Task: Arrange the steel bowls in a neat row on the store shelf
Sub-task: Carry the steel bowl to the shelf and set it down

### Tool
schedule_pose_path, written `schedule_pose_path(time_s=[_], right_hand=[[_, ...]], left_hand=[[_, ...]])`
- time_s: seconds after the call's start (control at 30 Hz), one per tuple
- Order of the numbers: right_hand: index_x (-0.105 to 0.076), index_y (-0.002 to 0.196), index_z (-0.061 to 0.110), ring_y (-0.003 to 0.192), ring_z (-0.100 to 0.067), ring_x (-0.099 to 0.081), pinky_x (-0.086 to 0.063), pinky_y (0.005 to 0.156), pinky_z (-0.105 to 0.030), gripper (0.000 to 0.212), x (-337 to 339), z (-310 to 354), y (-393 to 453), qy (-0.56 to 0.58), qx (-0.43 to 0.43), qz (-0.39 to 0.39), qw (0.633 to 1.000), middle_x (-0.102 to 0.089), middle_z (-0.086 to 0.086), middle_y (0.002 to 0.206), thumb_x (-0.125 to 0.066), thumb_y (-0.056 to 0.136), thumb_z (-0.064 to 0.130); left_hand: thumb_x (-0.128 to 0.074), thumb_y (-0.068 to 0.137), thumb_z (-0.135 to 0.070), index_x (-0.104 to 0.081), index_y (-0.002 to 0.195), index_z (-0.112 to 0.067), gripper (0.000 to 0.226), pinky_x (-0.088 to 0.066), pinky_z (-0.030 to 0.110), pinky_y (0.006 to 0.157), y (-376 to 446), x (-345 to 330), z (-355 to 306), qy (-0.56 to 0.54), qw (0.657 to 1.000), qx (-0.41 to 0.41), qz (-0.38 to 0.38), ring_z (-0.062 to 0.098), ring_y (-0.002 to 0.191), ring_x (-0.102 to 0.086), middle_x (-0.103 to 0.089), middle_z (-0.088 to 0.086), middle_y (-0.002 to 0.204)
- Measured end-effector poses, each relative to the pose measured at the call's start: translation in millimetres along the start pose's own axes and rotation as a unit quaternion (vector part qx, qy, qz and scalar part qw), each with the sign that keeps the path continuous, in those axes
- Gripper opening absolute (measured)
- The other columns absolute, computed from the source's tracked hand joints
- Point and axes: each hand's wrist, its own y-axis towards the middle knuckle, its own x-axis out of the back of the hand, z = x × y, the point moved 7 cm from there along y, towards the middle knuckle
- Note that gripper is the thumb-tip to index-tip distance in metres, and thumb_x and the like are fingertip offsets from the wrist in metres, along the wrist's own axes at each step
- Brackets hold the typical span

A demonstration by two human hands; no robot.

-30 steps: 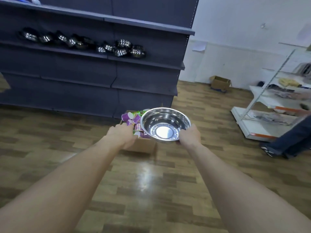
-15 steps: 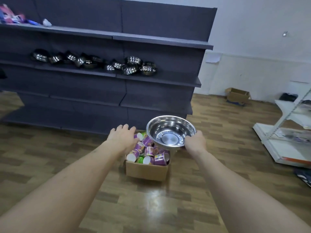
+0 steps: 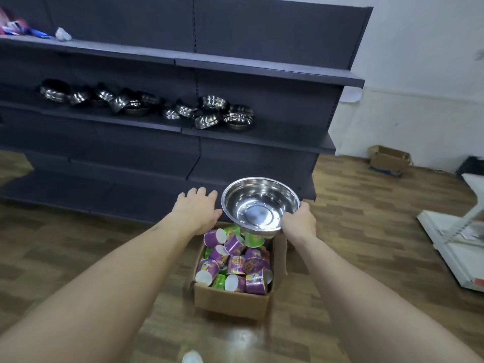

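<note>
Bare forearms, no sleeves; pale shoe toe [image 3: 192, 357] at bottom edge.

Held bowl [image 3: 260, 205]: shiny silver steel, mirror finish, pale round patch at the base.
Shelf bowls [image 3: 146, 106]: silver with dark banded reflections.
Shelf unit [image 3: 262, 72]: matte dark grey-blue, boards and back panel alike.
Cups [image 3: 235, 260]: mostly purple with bright printed labels, a few green; white lids.
Box [image 3: 230, 302]: plain brown cardboard.
Far box [image 3: 389, 159]: brown cardboard, blue strip low on one side.
Floor [image 3: 366, 231]: wood-plank pattern, mixed tan and darker brown, glossy glare spot near the bottom.
Wall [image 3: 419, 48]: white, greyer above.
Side rack [image 3: 450, 247]: white, red-orange strip at the lower edge.
Top-shelf items [image 3: 23, 31]: pink, blue, white.
</note>
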Motion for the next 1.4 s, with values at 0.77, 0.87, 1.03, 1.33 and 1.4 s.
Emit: schedule_pose_path(time_s=[0.77,0.87,1.03,1.33,1.4], right_hand=[[-0.036,0.150,0.008,0.110,-0.039,-0.065,-0.057,0.093,-0.044,0.063,-72.4,77.6,296.8,-0.014,-0.054,-0.055,0.997,-0.063,-0.018,0.131,-0.046,0.088,0.009],[-0.035,0.151,0.007,0.116,-0.038,-0.063,-0.054,0.096,-0.042,0.061,-71.7,79.7,326.4,-0.016,-0.060,-0.056,0.996,-0.061,-0.016,0.134,-0.046,0.091,0.008],[-0.038,0.148,0.006,0.109,-0.037,-0.064,-0.057,0.089,-0.043,0.058,-71.3,93.2,387.5,-0.008,-0.052,-0.058,0.997,-0.063,-0.019,0.131,-0.047,0.090,0.008],[-0.037,0.147,0.008,0.103,-0.037,-0.067,-0.061,0.084,-0.048,0.062,-72.0,106.2,481.1,0.007,-0.052,-0.032,0.998,-0.062,-0.017,0.125,-0.045,0.086,0.006],[-0.034,0.149,0.008,0.104,-0.038,-0.067,-0.060,0.084,-0.045,0.062,-72.3,107.9,492.2,0.009,-0.053,-0.030,0.998,-0.061,-0.017,0.126,-0.045,0.088,0.004]], left_hand=[[-0.034,0.101,-0.046,-0.028,0.151,-0.017,0.058,-0.034,0.046,0.109,355.7,10.3,22.8,-0.016,0.996,-0.067,0.049,0.032,0.134,-0.039,-0.037,0.012,0.150],[-0.035,0.100,-0.046,-0.028,0.151,-0.017,0.058,-0.034,0.045,0.109,380.9,13.5,13.4,-0.016,0.996,-0.068,0.047,0.032,0.134,-0.039,-0.037,0.011,0.150],[-0.035,0.100,-0.046,-0.030,0.149,-0.018,0.057,-0.035,0.044,0.107,428.6,26.0,7.3,-0.011,0.998,-0.049,0.045,0.031,0.132,-0.040,-0.039,0.010,0.147],[-0.035,0.100,-0.046,-0.028,0.151,-0.017,0.059,-0.034,0.044,0.109,499.0,43.9,-35.5,-0.005,0.998,-0.046,0.038,0.030,0.135,-0.038,-0.038,0.011,0.149],[-0.036,0.100,-0.046,-0.029,0.150,-0.017,0.059,-0.034,0.044,0.109,510.5,45.4,-41.0,-0.007,0.998,-0.045,0.036,0.030,0.134,-0.038,-0.038,0.010,0.148]])
